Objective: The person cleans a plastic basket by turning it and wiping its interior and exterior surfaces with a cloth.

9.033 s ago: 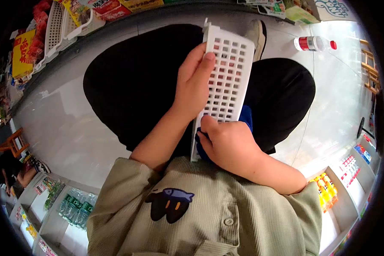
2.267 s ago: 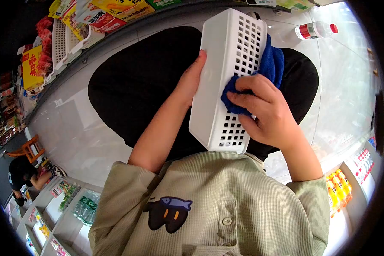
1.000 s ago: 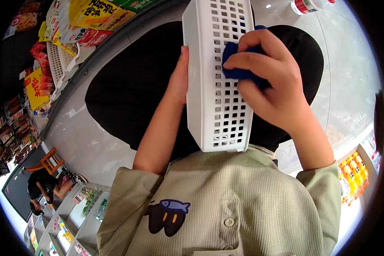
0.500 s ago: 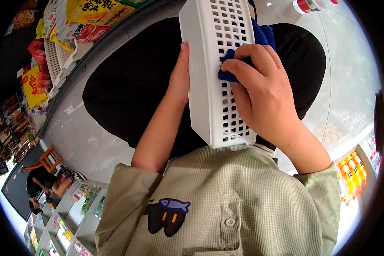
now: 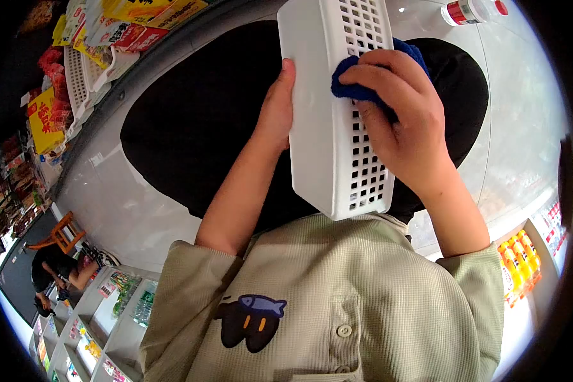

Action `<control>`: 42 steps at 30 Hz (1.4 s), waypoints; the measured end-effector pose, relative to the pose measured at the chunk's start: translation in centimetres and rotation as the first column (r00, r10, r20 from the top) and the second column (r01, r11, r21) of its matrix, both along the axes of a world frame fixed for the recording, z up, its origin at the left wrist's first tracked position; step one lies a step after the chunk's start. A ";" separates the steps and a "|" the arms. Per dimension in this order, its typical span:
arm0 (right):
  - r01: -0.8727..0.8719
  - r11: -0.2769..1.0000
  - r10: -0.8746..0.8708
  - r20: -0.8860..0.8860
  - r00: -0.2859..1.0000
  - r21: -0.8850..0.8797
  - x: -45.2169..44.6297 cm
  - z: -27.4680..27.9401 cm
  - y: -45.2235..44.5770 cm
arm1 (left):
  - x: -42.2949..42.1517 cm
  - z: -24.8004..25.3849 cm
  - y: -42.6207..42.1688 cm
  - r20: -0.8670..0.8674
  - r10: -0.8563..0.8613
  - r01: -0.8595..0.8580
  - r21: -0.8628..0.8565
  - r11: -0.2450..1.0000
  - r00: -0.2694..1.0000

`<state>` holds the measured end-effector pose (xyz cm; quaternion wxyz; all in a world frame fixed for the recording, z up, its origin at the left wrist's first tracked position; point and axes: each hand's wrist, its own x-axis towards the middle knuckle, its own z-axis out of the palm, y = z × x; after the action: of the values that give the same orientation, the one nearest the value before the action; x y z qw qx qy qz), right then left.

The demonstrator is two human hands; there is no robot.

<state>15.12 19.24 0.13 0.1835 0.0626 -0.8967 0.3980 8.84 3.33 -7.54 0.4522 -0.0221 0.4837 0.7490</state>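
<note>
- Our half-curled right hand (image 5: 404, 111) pinches a blue cloth (image 5: 345, 79) against the perforated side of the white basket (image 5: 313, 121).
- Our left hand (image 5: 277, 108), fingers hidden, holds its edge.
- The basket is between our knees (image 5: 191, 121).
- Beyond, a bottle (image 5: 468, 12) lies on the floor (image 5: 519, 108).

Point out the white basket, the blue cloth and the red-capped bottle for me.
White basket (image 5: 311, 108): head view, on its solid face.
Blue cloth (image 5: 349, 91): head view, on its bunched part.
Red-capped bottle (image 5: 463, 11): head view, on its label.
</note>
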 end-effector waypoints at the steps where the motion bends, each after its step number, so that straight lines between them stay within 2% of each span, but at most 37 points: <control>1: -0.003 1.000 0.003 0.001 1.000 -0.002 0.2 0.2 -0.2 | 0.1 -0.2 -0.1 0.001 0.003 -0.003 -0.002 1.000 1.000; 3: -0.180 0.984 0.180 -0.003 0.984 0.009 1.2 1.1 -0.8 | 0.2 -0.6 -0.4 0.048 0.028 -0.032 0.099 0.995 0.998; 5: -0.261 0.965 0.262 0.011 0.965 -0.038 2.4 0.9 -1.3 | 0.2 -0.6 -0.4 0.040 0.043 -0.046 0.077 0.996 0.998; 7: -0.331 0.929 0.349 0.099 0.932 -0.163 3.0 1.7 -0.9 | 0.1 -1.4 -0.4 0.130 0.090 -0.098 0.055 0.994 0.987; 8: -0.331 0.930 0.349 0.099 0.932 -0.163 3.1 1.9 -0.3 | 0.1 -1.7 -0.5 0.101 0.101 -0.103 0.017 0.994 0.990; 10: -0.450 0.843 0.495 0.102 0.863 -0.294 3.4 2.4 1.1 | 0.2 -0.9 -0.5 0.058 0.102 -0.101 -0.026 0.995 0.993; 11: -0.448 0.845 0.493 0.101 0.864 -0.294 3.3 2.8 1.8 | 0.2 -0.7 -0.5 0.013 0.103 -0.102 -0.067 0.992 0.995; 13: -0.288 0.899 0.341 0.116 0.933 -0.328 3.1 3.6 3.2 | 0.2 -1.1 -0.5 0.028 0.098 -0.097 -0.029 0.995 0.995; 15: -0.073 0.965 0.088 0.046 0.995 -0.251 2.8 3.2 4.2 | 0.1 -1.7 -0.5 0.169 0.171 -0.182 0.051 0.982 0.971; 16: 0.095 0.937 -0.057 0.121 0.991 -0.335 3.0 3.0 3.9 | -0.2 -2.2 -0.5 0.266 0.146 -0.192 0.156 0.969 0.953; 17: 0.221 0.893 -0.131 0.243 0.961 -0.392 3.2 3.1 3.8 | -0.1 -2.4 -0.6 0.261 0.148 -0.192 0.154 0.969 0.954; 19: 0.301 0.829 -0.201 0.251 0.947 -0.472 2.7 2.5 3.2 | 0.0 -2.1 -0.5 0.235 0.178 -0.200 0.076 0.977 0.956; 22: 0.300 0.850 -0.130 0.379 0.916 -0.434 2.7 2.5 3.0 | 0.0 -2.7 -0.5 0.250 0.227 -0.256 0.089 0.963 0.941; 23: 0.308 0.872 -0.173 0.349 0.921 -0.379 2.3 2.0 2.6 | -0.3 -3.9 -0.7 0.266 0.191 -0.241 0.173 0.955 0.945; 25: 0.183 0.923 -0.033 0.404 0.914 -0.339 1.9 1.7 2.9 | -1.1 -7.0 -1.2 0.291 0.113 -0.213 0.338 0.917 0.950; 26: 0.172 0.900 0.008 0.410 0.912 -0.401 1.7 1.7 2.6 | -1.3 -8.4 -1.5 0.300 0.075 -0.201 0.417 0.887 0.951; 27: 0.171 0.901 0.008 0.410 0.912 -0.399 1.6 1.7 2.4 | -1.2 -8.1 -1.3 0.317 0.086 -0.219 0.411 0.885 0.945; 30: 0.154 0.832 0.152 0.485 0.861 -0.534 1.4 1.6 1.6 | -1.2 -6.7 -0.9 0.386 0.100 -0.264 0.402 0.877 0.917; 33: 0.213 0.783 0.132 0.490 0.862 -0.584 1.1 1.3 1.0 | -0.9 -4.2 -1.0 0.358 0.172 -0.293 0.317 0.902 0.918; 35: 0.217 0.779 0.144 0.505 0.851 -0.589 0.9 1.2 0.8 | -1.0 -1.7 -1.1 0.157 0.315 -0.327 0.060 0.943 0.936; 36: 0.189 0.787 0.145 0.474 0.869 -0.587 0.8 1.1 0.6 | -1.1 -0.1 -1.2 0.050 0.295 -0.293 -0.034 0.955 0.954; 37: 0.160 0.796 0.146 0.442 0.885 -0.584 0.7 0.9 0.5 | -1.1 0.9 -1.1 0.050 0.299 -0.297 -0.030 0.954 0.953; 39: 0.128 0.813 0.150 0.416 0.897 -0.569 0.2 0.7 0.5 | -1.3 1.8 -1.3 -0.191 0.348 -0.366 -0.072 0.928 0.918; 41: 0.035 0.875 0.141 0.323 0.936 -0.482 -0.5 0.7 0.6 | -1.8 0.7 -2.8 -0.199 0.331 -0.347 -0.050 0.937 0.922; 42: 0.026 0.876 0.149 0.320 0.936 -0.482 -1.0 1.0 0.7 | -1.8 1.9 -3.0 -0.271 0.343 -0.374 -0.072 0.925 0.899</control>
<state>14.13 19.98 1.11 0.0193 -0.0269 -0.7857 0.6178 7.03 0.35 -5.67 0.2386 -0.0428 0.5701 0.7850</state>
